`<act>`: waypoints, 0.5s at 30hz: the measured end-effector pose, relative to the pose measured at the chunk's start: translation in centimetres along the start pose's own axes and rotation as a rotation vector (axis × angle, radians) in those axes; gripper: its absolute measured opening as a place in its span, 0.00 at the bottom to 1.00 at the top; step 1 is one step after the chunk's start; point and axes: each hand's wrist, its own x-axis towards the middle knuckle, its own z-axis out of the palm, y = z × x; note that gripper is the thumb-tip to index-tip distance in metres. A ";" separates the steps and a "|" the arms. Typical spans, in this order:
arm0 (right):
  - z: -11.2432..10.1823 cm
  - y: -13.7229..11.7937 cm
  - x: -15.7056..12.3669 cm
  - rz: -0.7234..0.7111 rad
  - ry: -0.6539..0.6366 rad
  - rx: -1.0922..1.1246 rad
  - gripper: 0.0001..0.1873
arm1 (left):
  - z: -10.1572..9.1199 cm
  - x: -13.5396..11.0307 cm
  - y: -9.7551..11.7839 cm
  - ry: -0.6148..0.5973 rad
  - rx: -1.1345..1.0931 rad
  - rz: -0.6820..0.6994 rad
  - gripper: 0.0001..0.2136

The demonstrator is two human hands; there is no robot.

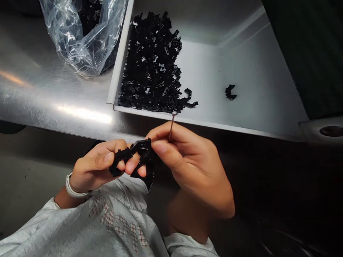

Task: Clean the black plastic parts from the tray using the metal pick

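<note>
My left hand [99, 162], with a white band at its wrist, is closed on several black plastic parts [122, 157] in front of my body. My right hand [187, 157] pinches the end of an angled black part [142, 143] between thumb and forefinger, where it meets the parts in my left hand. A thin metal pin with a round head [172, 125] also stands up from the right hand's fingers, its lower end hidden there. Whether the angled piece is joined to the others I cannot tell.
Beyond my hands stands a white tray [209, 125] with a heap of small black parts [152, 64] at its left. One black part [230, 92] lies apart on its floor. A clear plastic bag [85, 46] sits on the metal table [53, 96]. Dark green material [311, 53] borders the right.
</note>
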 end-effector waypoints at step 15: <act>-1.4 0.5 -0.2 -0.173 0.209 -0.031 0.17 | 0.1 -0.1 0.1 0.118 0.030 -0.055 0.13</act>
